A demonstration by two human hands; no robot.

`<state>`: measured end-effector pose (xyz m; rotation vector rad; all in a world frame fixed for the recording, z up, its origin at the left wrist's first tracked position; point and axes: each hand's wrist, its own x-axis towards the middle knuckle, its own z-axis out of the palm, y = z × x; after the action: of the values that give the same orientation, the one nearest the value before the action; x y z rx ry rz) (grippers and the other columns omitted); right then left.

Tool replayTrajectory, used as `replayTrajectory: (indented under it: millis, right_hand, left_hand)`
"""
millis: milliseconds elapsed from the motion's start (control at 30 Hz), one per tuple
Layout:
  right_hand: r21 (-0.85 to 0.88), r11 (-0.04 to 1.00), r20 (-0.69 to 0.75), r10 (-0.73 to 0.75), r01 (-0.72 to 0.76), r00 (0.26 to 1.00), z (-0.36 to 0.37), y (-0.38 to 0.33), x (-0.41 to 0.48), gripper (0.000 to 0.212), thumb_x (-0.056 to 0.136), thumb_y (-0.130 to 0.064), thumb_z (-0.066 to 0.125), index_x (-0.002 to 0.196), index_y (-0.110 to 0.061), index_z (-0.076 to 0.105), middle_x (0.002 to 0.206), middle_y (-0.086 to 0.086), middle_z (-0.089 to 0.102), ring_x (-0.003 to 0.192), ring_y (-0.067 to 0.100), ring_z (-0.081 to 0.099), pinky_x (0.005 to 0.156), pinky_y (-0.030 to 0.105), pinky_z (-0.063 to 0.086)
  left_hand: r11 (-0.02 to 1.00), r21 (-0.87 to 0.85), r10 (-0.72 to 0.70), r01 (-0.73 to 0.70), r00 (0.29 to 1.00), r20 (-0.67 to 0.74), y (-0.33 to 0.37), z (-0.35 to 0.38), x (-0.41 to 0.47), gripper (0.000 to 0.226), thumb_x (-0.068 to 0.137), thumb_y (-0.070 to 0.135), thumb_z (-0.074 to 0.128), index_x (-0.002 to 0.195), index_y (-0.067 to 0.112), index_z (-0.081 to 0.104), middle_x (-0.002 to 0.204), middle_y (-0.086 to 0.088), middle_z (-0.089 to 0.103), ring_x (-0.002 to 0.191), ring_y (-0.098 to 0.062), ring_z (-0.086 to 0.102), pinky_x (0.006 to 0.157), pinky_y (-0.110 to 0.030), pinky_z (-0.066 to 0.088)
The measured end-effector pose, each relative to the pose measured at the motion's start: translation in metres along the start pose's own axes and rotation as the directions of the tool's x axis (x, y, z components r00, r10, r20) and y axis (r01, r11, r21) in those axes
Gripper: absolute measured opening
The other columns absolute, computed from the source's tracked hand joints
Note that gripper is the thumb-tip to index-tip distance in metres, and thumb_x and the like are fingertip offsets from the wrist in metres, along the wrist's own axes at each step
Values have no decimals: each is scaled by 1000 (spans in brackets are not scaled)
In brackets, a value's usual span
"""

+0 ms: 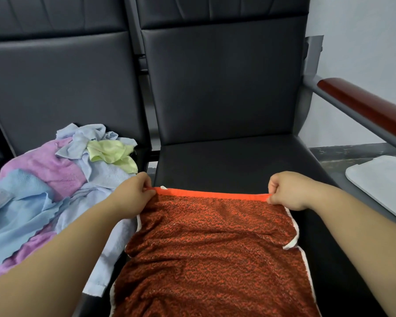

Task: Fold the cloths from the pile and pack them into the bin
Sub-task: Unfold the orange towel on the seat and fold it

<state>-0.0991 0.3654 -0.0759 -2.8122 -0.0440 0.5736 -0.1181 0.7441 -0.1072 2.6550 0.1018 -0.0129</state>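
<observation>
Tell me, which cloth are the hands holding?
The orange-red towel, spread on the black seat: the left hand and right hand each pinch a corner of its far edge. The other cloths lie crumpled in the pile beside it.

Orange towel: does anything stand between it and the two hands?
Nothing visible does. The left hand and the right hand each pinch a far corner of the orange towel, spread on the black seat.

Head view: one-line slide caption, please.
Left hand and right hand pinch far corners of the orange towel on a black seat; cloth pile beside it.
</observation>
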Motion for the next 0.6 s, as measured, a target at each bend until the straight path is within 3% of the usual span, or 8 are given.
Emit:
replayTrajectory:
  millis: [133,233,300,367,400,467,533,600]
  right_hand:
    - [2,1000,12,1,-1,1000,-2,-2,-3,6,84,-23,79,82,-26,75,86,-4,74,84,14,68,75,31,56]
    - [36,995,-30,97,-96,995,-4,-5,-6,6,80,-21,77,84,-17,79,86,6,76,86,23,72,79,37,59]
    - [210,962,-61,188,-172,980,-2,-5,-5,13,82,-19,77,90,-9,79,85,11,75,81,27,72,73,39,61]
    - [565,793,12,266,-226,964,1,-7,-6,9,91,-13,72,96,-5,74,74,8,66,60,17,62,47,27,51]
    - [703,661,82,289,-261,954,0,-12,-7,6,96,-10,67,100,-6,70,73,7,63,56,12,58,40,21,43]
    - [874,428,108,294,-232,950,-2,-20,-7,3,103,-10,60,103,-10,63,83,7,66,59,9,61,39,14,42]
    - [951,305,-39,266,-45,963,-9,-30,-7,6,105,-12,58,103,-16,62,97,8,71,71,11,71,50,20,54]
    - [938,255,-300,261,234,918,-19,-39,-8,10,104,-13,59,99,-21,63,105,8,74,87,15,76,69,26,57]
  left_hand:
    - [1000,15,18,-18,1000,-9,-1,-18,-7,11,89,16,72,91,22,63,84,0,65,76,-12,58,63,-23,40]
    - [994,105,-31,27,999,37,0,-27,-14,20,81,12,74,78,29,66,79,3,68,77,-16,63,64,-27,43]
    - [984,142,-109,107,994,11,0,-30,-18,16,80,11,71,70,23,67,75,-2,69,74,-20,64,61,-28,46]
    - [971,-34,-240,238,969,-55,4,-30,-22,8,84,7,64,79,8,70,71,-11,67,65,-25,60,55,-29,44]
    - [922,-232,-334,311,941,-63,7,-30,-23,8,88,4,61,85,4,69,70,-13,64,60,-24,58,49,-27,43]
    - [623,-671,-493,403,868,63,20,-32,-25,11,98,2,54,99,6,64,82,-14,63,55,-21,63,39,-23,46]
    - [321,-896,-471,307,872,130,33,-40,-24,13,104,3,47,110,7,58,97,-16,65,66,-20,72,51,-25,59]
    - [198,-972,-396,127,918,39,43,-54,-21,16,106,4,44,116,8,56,106,-16,67,85,-23,72,72,-32,61]
